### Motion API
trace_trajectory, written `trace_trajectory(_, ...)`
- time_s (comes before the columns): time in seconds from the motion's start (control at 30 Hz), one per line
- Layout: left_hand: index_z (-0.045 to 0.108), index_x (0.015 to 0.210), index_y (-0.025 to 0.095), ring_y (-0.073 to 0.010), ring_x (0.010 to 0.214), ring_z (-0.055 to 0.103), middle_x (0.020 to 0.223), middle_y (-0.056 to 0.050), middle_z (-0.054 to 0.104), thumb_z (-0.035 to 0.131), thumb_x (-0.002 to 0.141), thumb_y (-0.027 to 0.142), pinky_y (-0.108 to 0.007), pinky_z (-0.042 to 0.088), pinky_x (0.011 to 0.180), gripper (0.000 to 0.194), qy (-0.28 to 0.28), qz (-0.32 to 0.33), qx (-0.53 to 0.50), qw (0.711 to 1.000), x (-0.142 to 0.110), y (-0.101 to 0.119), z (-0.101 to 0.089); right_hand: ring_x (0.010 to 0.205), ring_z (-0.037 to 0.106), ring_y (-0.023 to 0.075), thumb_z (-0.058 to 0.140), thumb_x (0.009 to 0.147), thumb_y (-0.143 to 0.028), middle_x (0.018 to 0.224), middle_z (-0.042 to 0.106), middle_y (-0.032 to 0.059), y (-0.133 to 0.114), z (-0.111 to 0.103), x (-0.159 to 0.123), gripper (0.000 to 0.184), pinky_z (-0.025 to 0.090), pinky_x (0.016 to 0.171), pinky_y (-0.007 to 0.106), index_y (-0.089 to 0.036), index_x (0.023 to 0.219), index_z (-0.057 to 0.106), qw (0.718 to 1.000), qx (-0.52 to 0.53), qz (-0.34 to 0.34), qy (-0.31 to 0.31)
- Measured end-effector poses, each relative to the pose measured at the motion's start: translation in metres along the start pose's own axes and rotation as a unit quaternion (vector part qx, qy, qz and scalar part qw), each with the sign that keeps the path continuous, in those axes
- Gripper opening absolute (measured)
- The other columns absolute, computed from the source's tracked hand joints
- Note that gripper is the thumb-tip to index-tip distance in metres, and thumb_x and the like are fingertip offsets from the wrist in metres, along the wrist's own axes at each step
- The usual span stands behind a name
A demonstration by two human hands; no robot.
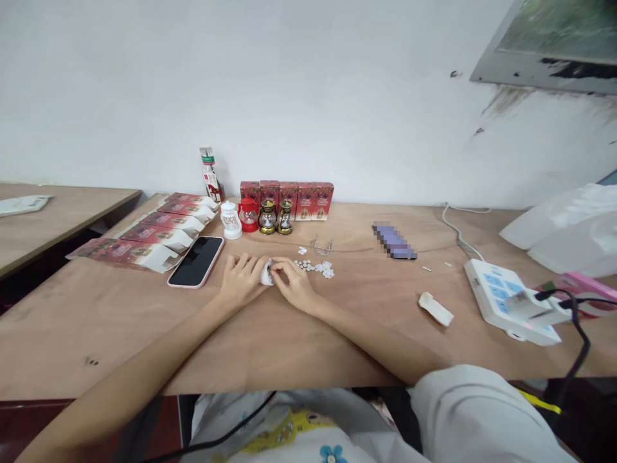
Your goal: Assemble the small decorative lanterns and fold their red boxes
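Note:
My left hand (240, 278) is closed around a small white piece (265, 276), whose opening faces right; it looks like part of a mini lantern, but fingers cover much of it. At that opening, the fingertips of my right hand (295, 287) are pinched together, and whatever they hold is too small to make out. Just beyond the right hand lie several round button cells (304, 264), small white plastic pieces (326, 269) and a little heap of thin wire handles (321, 247). Behind the hands stand a white lantern (231, 222), a red lantern (248, 215) and two bronze-coloured lanterns (268, 217).
Red printed boxes (313, 202) stand by the wall; flattened ones (154, 233) lie left. A phone (196, 262) rests near my left hand, another phone (394, 241) farther right. A bottle (211, 175) stands behind. Rightward are a crumpled white piece (436, 309) and a power strip (501, 299).

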State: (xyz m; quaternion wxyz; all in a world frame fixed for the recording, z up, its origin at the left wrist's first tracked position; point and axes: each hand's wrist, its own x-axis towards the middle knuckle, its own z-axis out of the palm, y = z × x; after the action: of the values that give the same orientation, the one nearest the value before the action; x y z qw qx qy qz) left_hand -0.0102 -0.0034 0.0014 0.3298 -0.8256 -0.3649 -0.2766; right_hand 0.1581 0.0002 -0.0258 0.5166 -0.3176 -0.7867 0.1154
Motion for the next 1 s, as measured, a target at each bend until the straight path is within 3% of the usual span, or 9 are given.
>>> trace_trajectory(0.27,0.061,0.091,0.014,-0.0242,0.068,0.055,0.070,-0.009,0.067,0.048,0.088,0.037,-0.036,0.029,0.063,0.027,0.025,-0.010,0.026,0.999,0.003,0.000,0.000,0.099,0.060,0.0186,0.040,0.091,-0.027,0.102,0.061,0.0109,0.001,0.000,0.002,0.009,0.052,0.085,0.036,-0.022,0.089,0.048,0.999,0.037,0.005,0.028)
trace_trajectory(0.43,0.061,0.091,0.013,-0.0252,0.068,0.057,0.070,-0.010,0.067,0.049,0.087,0.038,-0.037,0.030,0.064,0.028,0.025,-0.021,0.020,0.999,0.004,-0.004,-0.002,0.079,0.066,0.0167,0.044,0.088,-0.029,0.085,0.064,0.0052,0.008,0.006,0.002,0.007,0.055,0.075,0.034,-0.023,0.084,0.043,0.973,0.160,0.160,0.044)
trace_trajectory(0.57,0.061,0.101,0.015,-0.0227,0.074,0.061,0.081,-0.009,0.071,0.048,0.090,0.028,-0.038,0.033,0.072,0.021,0.036,0.015,0.023,0.999,0.004,-0.005,-0.002,0.062,0.065,0.0138,0.051,0.081,-0.026,0.074,0.065,0.0005,0.005,0.015,0.001,0.006,0.057,0.065,0.031,-0.021,0.081,0.048,0.903,0.308,0.300,0.012)
trace_trajectory(0.7,0.060,0.107,0.026,-0.0196,0.091,0.064,0.095,-0.004,0.073,0.046,0.090,0.015,-0.040,0.030,0.087,0.025,0.046,0.056,0.018,0.997,0.004,-0.006,-0.001,0.064,0.065,0.0131,0.052,0.077,-0.018,0.074,0.067,0.0018,-0.004,0.013,0.005,0.005,0.058,0.073,0.033,-0.017,0.076,0.056,0.804,0.427,0.412,-0.038)
trace_trajectory(0.87,0.060,0.106,0.034,-0.0186,0.104,0.062,0.098,0.002,0.072,0.052,0.087,0.010,-0.042,0.024,0.094,0.032,0.089,0.086,0.025,0.992,0.006,-0.008,0.002,0.079,0.065,0.0163,0.051,0.077,-0.012,0.072,0.067,0.0043,-0.006,0.003,0.014,0.012,0.055,0.087,0.039,-0.015,0.073,0.062,0.724,0.514,0.460,-0.035)
trace_trajectory(1.0,0.060,0.108,0.034,-0.0177,0.100,0.063,0.095,0.002,0.072,0.053,0.087,0.012,-0.041,0.023,0.093,0.032,0.091,0.085,0.043,0.991,0.008,-0.011,0.002,0.075,0.065,0.0164,0.046,0.080,-0.008,0.071,0.067,0.0056,-0.005,0.000,0.018,0.018,0.056,0.085,0.038,-0.014,0.075,0.062,0.682,0.532,0.502,-0.028)
